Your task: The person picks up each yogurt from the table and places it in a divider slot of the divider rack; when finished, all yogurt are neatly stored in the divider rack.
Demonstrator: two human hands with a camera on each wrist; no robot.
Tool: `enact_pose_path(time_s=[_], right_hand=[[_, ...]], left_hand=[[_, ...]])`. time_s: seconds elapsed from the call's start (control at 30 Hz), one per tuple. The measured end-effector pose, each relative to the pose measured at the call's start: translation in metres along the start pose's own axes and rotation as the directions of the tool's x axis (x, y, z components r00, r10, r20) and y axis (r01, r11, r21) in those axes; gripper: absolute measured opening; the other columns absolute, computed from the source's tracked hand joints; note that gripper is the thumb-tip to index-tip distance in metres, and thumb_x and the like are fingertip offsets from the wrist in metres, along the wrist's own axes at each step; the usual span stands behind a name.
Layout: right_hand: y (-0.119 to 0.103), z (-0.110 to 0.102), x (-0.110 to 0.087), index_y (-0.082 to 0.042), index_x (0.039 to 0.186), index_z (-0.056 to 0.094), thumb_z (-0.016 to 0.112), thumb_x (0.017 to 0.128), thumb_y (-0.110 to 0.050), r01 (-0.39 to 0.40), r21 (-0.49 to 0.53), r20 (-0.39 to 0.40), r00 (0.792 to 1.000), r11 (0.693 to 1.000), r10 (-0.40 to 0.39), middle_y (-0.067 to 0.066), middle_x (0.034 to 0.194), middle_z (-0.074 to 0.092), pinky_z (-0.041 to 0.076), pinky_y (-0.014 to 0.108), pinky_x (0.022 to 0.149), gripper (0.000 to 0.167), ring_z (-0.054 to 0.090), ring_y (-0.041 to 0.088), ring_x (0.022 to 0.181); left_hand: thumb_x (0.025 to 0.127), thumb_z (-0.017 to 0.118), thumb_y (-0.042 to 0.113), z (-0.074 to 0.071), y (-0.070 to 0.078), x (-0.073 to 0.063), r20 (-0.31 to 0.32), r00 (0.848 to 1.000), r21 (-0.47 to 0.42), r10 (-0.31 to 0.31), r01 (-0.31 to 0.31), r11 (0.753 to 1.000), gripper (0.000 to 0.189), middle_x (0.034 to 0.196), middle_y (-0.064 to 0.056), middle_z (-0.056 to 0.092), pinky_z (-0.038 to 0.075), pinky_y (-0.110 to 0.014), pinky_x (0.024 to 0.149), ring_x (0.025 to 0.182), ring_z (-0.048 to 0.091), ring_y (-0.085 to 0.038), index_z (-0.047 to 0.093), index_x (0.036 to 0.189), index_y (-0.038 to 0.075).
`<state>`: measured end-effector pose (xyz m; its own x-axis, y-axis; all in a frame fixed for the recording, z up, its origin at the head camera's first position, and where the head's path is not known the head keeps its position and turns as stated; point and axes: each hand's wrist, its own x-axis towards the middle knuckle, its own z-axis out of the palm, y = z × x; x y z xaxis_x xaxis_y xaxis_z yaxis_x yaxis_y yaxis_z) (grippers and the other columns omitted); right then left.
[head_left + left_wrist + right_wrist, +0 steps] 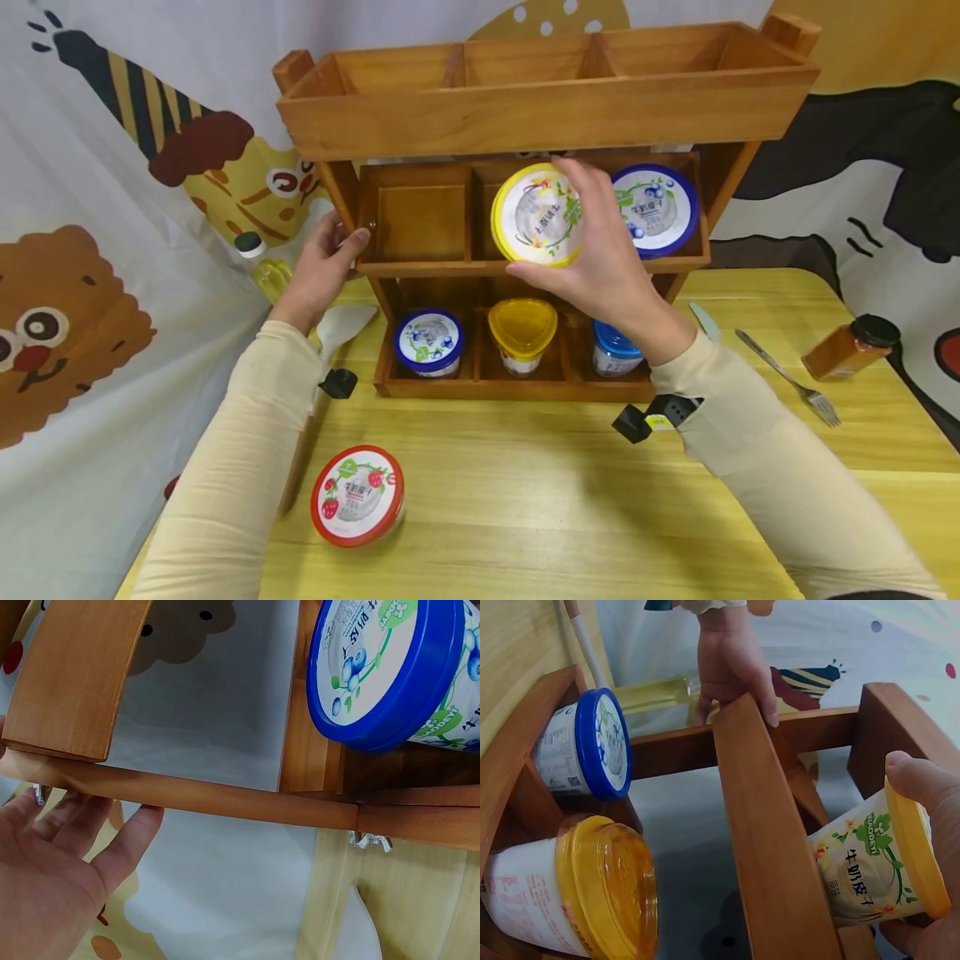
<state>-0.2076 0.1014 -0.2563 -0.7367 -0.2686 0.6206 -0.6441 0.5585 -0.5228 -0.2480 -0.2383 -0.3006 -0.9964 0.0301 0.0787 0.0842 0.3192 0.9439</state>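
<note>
My right hand [611,258] holds a yellow-lidded tub [534,218] by its rim, thumb below and fingers above, at the middle compartment of the rack's middle tier. In the right wrist view, vanilla flowers show on the tub's side. To its right sits a blue-lidded blueberry tub [656,212], partly behind my right hand. With my left hand [318,271] I grip the left end of the wooden rack [457,125], thumb at the front corner. The bottom tier holds a smaller blueberry tub [429,340], a cup with a clear yellow lid [522,333] and a blue-lidded cup [615,346].
A red-lidded strawberry tub [358,496] stands on the table at front left. Left of the rack are an oil bottle [266,271] and a white utensil [343,325]. To the right lie a fork [791,379], a pale-green-bladed utensil [703,321] and a dark-capped jar [851,346].
</note>
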Motion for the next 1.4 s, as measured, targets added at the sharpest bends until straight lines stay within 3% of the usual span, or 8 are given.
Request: enact_pose_path(time_s=[0.27, 0.5, 0.8, 1.4], right_hand=[[0.008, 0.012, 0.009, -0.007, 0.151, 0.031, 0.091, 0.068, -0.036, -0.031, -0.029, 0.0, 1.0, 0.999, 0.031, 0.016, 0.151, 0.035, 0.035, 0.044, 0.11, 0.106, 0.037, 0.026, 0.134], [0.009, 0.017, 0.01, -0.009, 0.152, 0.03, 0.09, 0.068, -0.037, -0.059, -0.029, 0.032, 0.998, 0.998, 0.06, 0.016, 0.153, 0.031, 0.036, 0.042, 0.111, 0.107, 0.038, 0.027, 0.134], [0.009, 0.021, 0.013, -0.008, 0.154, 0.026, 0.09, 0.07, -0.037, -0.073, -0.064, 0.058, 0.995, 0.995, 0.077, 0.018, 0.154, 0.027, 0.038, 0.043, 0.111, 0.109, 0.039, 0.03, 0.132], [0.005, 0.025, 0.023, -0.011, 0.157, 0.02, 0.084, 0.075, -0.046, -0.115, -0.13, 0.14, 0.981, 0.985, 0.133, 0.017, 0.159, 0.019, 0.035, 0.045, 0.114, 0.11, 0.034, 0.032, 0.14]], left_hand=[[0.1, 0.051, 0.047, 0.001, -0.002, 0.001, 0.002, 1.0, 0.003, -0.007, 0.007, 1.0, 0.062, 0.153, -0.007, 0.042, 0.047, -0.033, 0.093, 0.131, 0.047, -0.023, 0.028, 0.153, 0.027], [0.1, 0.05, 0.048, 0.002, -0.003, 0.001, 0.005, 1.0, 0.009, -0.013, 0.013, 1.0, 0.062, 0.154, -0.006, 0.041, 0.046, -0.041, 0.099, 0.133, 0.047, -0.024, 0.027, 0.154, 0.027], [0.1, 0.051, 0.048, 0.001, 0.0, 0.001, 0.005, 1.0, 0.012, -0.012, 0.012, 1.0, 0.063, 0.154, -0.006, 0.041, 0.048, -0.033, 0.093, 0.133, 0.046, -0.023, 0.027, 0.154, 0.027], [0.101, 0.05, 0.046, 0.0, -0.001, 0.002, 0.008, 1.0, 0.003, -0.003, 0.003, 1.0, 0.061, 0.154, -0.006, 0.041, 0.047, -0.039, 0.098, 0.133, 0.047, -0.023, 0.027, 0.154, 0.027]])
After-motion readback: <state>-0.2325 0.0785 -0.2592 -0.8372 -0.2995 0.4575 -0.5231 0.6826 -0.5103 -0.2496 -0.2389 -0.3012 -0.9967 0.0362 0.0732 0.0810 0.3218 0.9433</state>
